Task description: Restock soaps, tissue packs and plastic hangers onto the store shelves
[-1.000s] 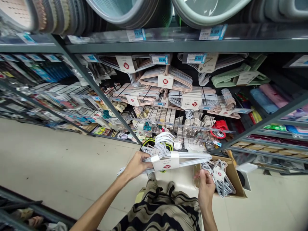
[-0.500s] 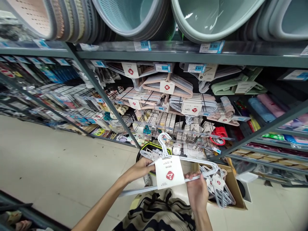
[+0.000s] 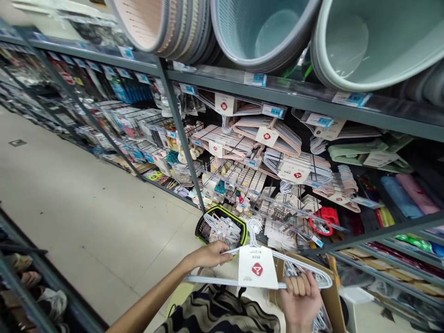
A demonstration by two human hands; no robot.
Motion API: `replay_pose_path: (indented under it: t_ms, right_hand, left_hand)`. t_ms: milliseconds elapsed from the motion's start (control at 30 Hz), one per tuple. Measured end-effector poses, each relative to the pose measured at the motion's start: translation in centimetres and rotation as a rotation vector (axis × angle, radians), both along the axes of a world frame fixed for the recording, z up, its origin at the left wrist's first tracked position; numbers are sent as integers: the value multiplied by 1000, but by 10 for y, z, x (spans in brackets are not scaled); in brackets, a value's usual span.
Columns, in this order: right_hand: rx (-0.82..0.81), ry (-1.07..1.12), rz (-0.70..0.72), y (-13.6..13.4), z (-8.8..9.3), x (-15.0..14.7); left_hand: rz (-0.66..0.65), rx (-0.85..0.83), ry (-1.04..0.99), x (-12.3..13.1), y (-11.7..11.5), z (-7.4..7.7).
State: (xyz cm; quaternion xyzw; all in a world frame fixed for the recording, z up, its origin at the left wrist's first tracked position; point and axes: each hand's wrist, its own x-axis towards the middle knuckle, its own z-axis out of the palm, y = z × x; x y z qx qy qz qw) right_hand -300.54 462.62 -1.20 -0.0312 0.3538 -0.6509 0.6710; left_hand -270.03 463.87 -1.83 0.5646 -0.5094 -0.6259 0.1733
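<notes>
A bundle of white clothes hangers [image 3: 301, 264] lies level in front of me, its hooks pointing away toward the shelves. A white card label [image 3: 257, 267] with a red emblem wraps its middle. My left hand [image 3: 211, 254] pinches the bundle's upper bar, left of the card. Wrapped round the lower bar, right of the card, is my right hand [image 3: 301, 296], its fingers curled over the top. Beyond my left hand stands a black basket with a lime rim [image 3: 200, 226], holding more white hangers. A cardboard box [image 3: 335, 296] with further hangers sits under my right hand, partly hidden.
A grey shelf rack [image 3: 180, 134] runs across the front, hung with packs of pink, white and green hangers [image 3: 357, 155]. Large plastic baskets [image 3: 267, 32] stand on its upper shelf. A second rack [image 3: 34, 277] edges the lower left, beside the tiled floor [image 3: 104, 222].
My view has swung to the left. My right hand, earlier with its palm facing up and fingers loosely under the bar, now grips it from above. The bundle stays in both hands.
</notes>
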Motion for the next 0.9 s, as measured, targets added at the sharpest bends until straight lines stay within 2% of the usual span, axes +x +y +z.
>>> replay_pose_path:
  t_ms: [167,333,433,533,667,800,900]
  right_hand:
    - [-1,14,117,-15,21,16]
    - [-65,21,275,-23,40,41]
    - [-111,36,344,-23,42,54]
    - [-113,25,377,-18,28,63]
    - [-28,-58,338,-6,-7,64]
    - [10,-132,381,3,-37,58]
    - [-6,-118,423,4,-43,54]
  left_hand:
    - [168,-16,45,6,23,-7]
    - [322,-238,46,14,41,-6]
    - [427,-300,-7,21,47,-4]
    - [505,-326,-101,30,53,4]
    - [466,-303,-282,38,62,13]
    - [419,-212,-339,40,59,8]
    - [402,-191,-317,44,44,0]
